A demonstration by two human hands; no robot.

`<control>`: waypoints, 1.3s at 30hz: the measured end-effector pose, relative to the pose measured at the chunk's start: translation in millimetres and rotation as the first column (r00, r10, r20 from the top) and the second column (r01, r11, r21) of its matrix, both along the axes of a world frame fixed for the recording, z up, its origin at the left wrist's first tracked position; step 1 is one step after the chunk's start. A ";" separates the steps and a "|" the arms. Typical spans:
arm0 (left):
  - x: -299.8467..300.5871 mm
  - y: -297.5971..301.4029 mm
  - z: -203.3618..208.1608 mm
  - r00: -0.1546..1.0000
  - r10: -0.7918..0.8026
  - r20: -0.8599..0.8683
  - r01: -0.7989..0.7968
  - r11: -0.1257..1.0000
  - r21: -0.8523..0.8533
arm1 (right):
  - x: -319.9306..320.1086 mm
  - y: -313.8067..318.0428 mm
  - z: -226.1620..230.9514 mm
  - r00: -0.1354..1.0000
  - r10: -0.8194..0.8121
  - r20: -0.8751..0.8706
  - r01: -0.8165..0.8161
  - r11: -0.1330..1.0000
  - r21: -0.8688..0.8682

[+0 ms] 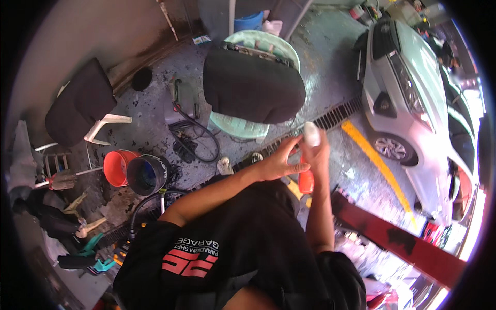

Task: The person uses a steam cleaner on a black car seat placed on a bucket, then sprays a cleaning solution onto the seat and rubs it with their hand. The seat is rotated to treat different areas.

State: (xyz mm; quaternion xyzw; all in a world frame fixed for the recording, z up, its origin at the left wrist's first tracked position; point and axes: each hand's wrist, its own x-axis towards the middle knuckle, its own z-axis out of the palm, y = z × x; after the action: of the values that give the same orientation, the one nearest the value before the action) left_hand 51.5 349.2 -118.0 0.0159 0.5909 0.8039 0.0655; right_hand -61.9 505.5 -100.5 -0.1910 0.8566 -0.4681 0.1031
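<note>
My right hand [319, 151] is wrapped round an orange-and-white bottle [306, 182]. Its white end points away from me and the orange-red part shows below my fingers. Close beside it on the left is my left hand [281, 161], fingers and thumb apart, with nothing visible in it. Whether its fingertips touch the bottle I cannot tell. Beyond both hands a black car seat cushion [253, 85] lies across a pale green plastic chair [240, 126], a metal frame showing along its far edge.
To the left stand an orange bucket [114, 168], a black bucket [147, 175] and a machine with a black hose [204, 152]. Another black seat part [82, 103] leans on a white chair [106, 124]. A silver car [408, 88] and a red beam [398, 237] are on the right.
</note>
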 end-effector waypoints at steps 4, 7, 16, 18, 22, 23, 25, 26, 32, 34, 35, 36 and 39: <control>34.5 -22.1 -4.5 0.997 0.029 0.071 -0.005 0.949 -0.314 | -33.2 66.8 17.1 0.985 0.028 0.170 0.009 0.976 -0.216; 76.7 -60.9 -60.9 0.959 0.210 0.191 -0.099 0.878 -0.469 | -65.2 104.5 34.3 0.928 0.196 0.317 -0.074 0.931 -0.358; 279.6 -121.5 -158.8 0.687 0.649 0.327 -0.060 0.499 -0.864 | -171.4 150.3 -8.2 0.944 0.153 0.292 -0.106 0.980 -0.169; 304.3 -110.6 -164.0 0.609 0.683 0.403 -0.029 0.527 -0.849 | -190.3 151.4 -15.0 0.932 0.197 0.303 -0.125 0.963 -0.240; 332.8 -87.1 -169.0 0.524 0.644 0.557 0.152 0.573 -0.806 | -233.6 150.2 -40.7 0.949 0.200 0.245 -0.141 0.961 -0.239; 351.1 -85.8 -172.5 0.466 0.659 0.590 0.082 0.632 -0.770 | -242.4 146.6 -48.0 0.939 0.210 0.273 -0.139 0.956 -0.258; 363.3 -83.5 -171.8 0.512 0.635 0.579 0.131 0.608 -0.783 | -258.8 146.9 -57.5 0.922 0.216 0.321 -0.128 0.953 -0.273; 355.3 -74.1 -167.2 0.504 0.637 0.583 0.116 0.619 -0.776 | -264.2 148.8 -59.6 0.916 0.216 0.338 -0.126 0.955 -0.268; 320.7 -42.1 -129.8 0.461 0.662 0.591 0.118 0.614 -0.780 | -284.6 154.0 -83.1 0.926 0.206 0.315 -0.090 0.934 -0.346; 326.2 -42.6 -126.2 0.501 0.653 0.568 0.144 0.584 -0.799 | -286.2 155.7 -87.1 0.907 0.234 0.350 -0.097 0.925 -0.368; 330.5 -43.3 -125.5 0.497 0.654 0.571 0.140 0.589 -0.796 | -286.3 158.3 -88.7 0.889 0.268 0.371 -0.110 0.912 -0.394; 335.0 -44.9 -127.0 0.494 0.652 0.575 0.138 0.594 -0.792 | -286.3 161.0 -90.8 0.870 0.299 0.392 -0.120 0.900 -0.419; 331.7 -42.4 -129.2 0.491 0.666 0.562 0.123 0.585 -0.801 | -288.0 167.1 -100.4 0.910 0.237 0.340 -0.120 0.936 -0.330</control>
State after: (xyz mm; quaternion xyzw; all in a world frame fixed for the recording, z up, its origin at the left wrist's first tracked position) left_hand 383.2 306.8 -247.2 -0.5007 0.7545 0.3793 0.1901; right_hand -349.9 672.7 -200.8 -0.1899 0.7182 -0.6094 0.2770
